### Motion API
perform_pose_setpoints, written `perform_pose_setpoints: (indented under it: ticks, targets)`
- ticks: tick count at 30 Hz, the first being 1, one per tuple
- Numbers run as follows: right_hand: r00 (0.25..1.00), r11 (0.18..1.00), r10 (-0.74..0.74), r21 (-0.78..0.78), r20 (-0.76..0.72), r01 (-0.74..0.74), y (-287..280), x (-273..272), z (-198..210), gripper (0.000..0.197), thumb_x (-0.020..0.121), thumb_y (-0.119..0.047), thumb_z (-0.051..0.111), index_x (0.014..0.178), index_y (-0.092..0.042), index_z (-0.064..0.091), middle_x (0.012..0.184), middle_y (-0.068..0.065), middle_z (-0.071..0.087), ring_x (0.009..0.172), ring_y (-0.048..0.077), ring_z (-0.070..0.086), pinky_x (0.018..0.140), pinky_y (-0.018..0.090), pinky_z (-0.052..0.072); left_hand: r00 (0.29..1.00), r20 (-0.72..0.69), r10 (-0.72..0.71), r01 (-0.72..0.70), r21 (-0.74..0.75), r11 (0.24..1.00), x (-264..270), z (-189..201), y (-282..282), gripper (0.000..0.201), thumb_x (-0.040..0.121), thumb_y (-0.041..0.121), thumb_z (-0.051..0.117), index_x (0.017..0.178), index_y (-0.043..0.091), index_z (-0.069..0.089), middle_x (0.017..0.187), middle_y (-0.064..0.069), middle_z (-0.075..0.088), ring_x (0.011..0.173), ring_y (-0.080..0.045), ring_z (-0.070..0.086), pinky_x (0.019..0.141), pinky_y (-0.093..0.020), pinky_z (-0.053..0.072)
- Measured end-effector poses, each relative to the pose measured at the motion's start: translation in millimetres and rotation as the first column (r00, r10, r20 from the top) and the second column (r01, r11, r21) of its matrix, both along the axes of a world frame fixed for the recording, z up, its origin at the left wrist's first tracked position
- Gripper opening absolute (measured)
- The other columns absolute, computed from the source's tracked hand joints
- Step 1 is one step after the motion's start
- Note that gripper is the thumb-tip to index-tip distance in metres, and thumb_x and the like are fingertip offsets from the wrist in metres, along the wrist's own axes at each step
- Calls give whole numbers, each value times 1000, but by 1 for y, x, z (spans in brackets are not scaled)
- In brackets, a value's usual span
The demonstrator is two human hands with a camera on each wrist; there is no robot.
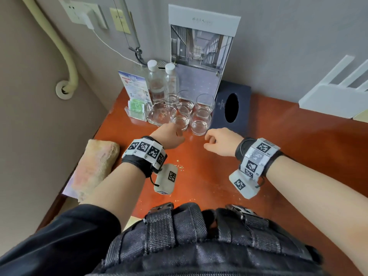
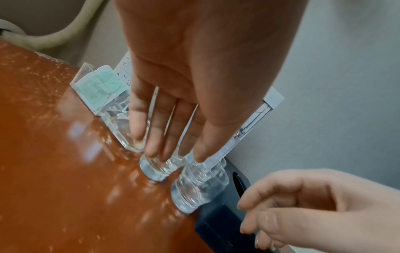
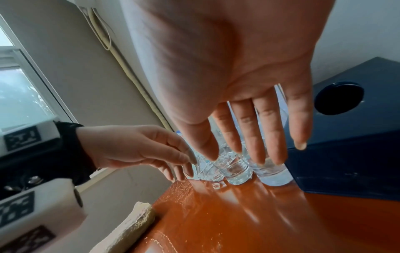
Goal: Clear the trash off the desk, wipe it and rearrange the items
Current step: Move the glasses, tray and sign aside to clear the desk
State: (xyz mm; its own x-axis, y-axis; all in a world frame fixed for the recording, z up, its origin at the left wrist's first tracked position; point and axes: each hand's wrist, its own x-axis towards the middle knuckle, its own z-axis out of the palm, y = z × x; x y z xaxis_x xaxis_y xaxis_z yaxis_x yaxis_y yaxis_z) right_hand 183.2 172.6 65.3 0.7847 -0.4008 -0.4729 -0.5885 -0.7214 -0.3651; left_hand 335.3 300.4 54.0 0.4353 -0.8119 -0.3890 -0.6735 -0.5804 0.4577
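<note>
Several clear drinking glasses stand clustered at the back of the orange-brown desk (image 1: 268,166). My left hand (image 1: 169,137) reaches to the front left glass (image 1: 180,121). In the left wrist view its fingers (image 2: 173,137) are straight and their tips are at that glass (image 2: 158,168). My right hand (image 1: 219,140) hovers just before the front right glass (image 1: 200,125), holding nothing. Its fingers (image 3: 249,137) hang relaxed above the glasses (image 3: 272,174) in the right wrist view. A folded pale cloth (image 1: 95,168) lies at the desk's left edge.
Behind the glasses stand two water bottles (image 1: 156,84), a brochure stand (image 1: 199,56), an acrylic holder of green packets (image 1: 137,109) and a clear glass tray (image 1: 159,115). A navy tissue box (image 1: 231,108) sits right of the glasses. A white router (image 1: 334,96) is far right. Small shiny specks (image 1: 179,162) dot the desk.
</note>
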Motion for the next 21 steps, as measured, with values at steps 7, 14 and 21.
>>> perform_pose_setpoints:
  ticks: [7,14,21]
  targets:
    - [994,991,-84,-103,66,90,14,44,-1,32,90,-33,52,118,-17,55,118,2,59,101,24,57,88,39,49,1000,27,-6,8,-67,998,59,-7,3,38,87,26,58,120,6,56,117,-12,61,103,-25,59,85,-31,48]
    - [991,918,-114,-372,77,134,8,60,-19,63,85,-41,57,139,-16,35,137,6,40,124,25,40,105,41,23,1000,10,-9,10,-74,997,75,-16,-21,78,80,47,67,141,11,34,139,-14,38,128,-30,39,103,-41,37]
    - [964,916,-252,-302,79,264,-7,69,-38,80,84,-50,59,144,-10,25,143,7,35,128,23,40,107,41,21,993,108,43,-39,-36,999,72,-31,-44,98,70,60,69,143,10,27,145,-10,33,135,-30,29,110,-44,27]
